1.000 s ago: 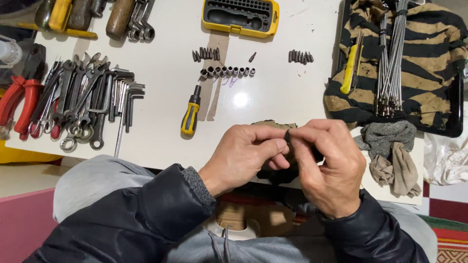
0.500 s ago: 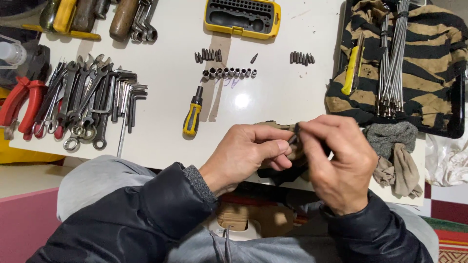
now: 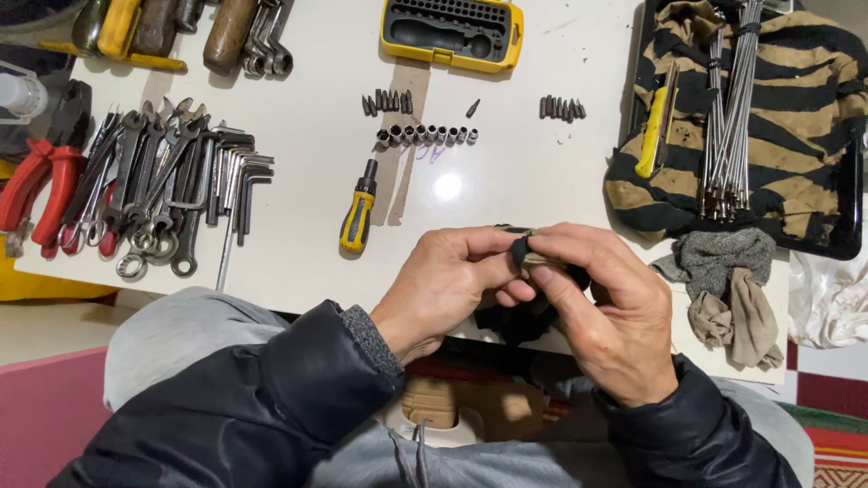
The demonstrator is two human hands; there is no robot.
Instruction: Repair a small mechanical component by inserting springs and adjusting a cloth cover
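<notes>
1. A cloth (image 3: 529,262), dark with a tan strip, sat between the two hands at the near edge of the table (image 3: 307,181), partly hidden by the fingers; more dark fabric hung just below them.
2. The left hand (image 3: 452,285) was closed on the cloth, thumb and fingertips pinching its left end.
3. The right hand (image 3: 606,307) was closed on the cloth too, its fingers wrapped over the right end, touching the left hand's fingertips. Whether anything small lay inside the cloth cannot be told.
4. Just right of the hands lay a grey rag (image 3: 719,262) with a tan rag (image 3: 737,316) beside it, at the table's near right corner.
5. Left of the hands and a little farther off lay a screwdriver (image 3: 358,212) with a yellow and black handle.
6. Farther still, a row of sockets (image 3: 425,136) lay across the middle, with two small groups of bits (image 3: 387,101) beyond it, one left and one right.
7. At the far edge sat a yellow case (image 3: 452,32), open.
8. On the left lay spread wrenches (image 3: 149,194) and hex keys (image 3: 240,185), with red pliers (image 3: 41,185) at the far left.
9. On the right, a striped cloth (image 3: 796,117) in a black tray (image 3: 850,217) held long metal rods (image 3: 728,108) and a yellow tool (image 3: 653,136).
</notes>
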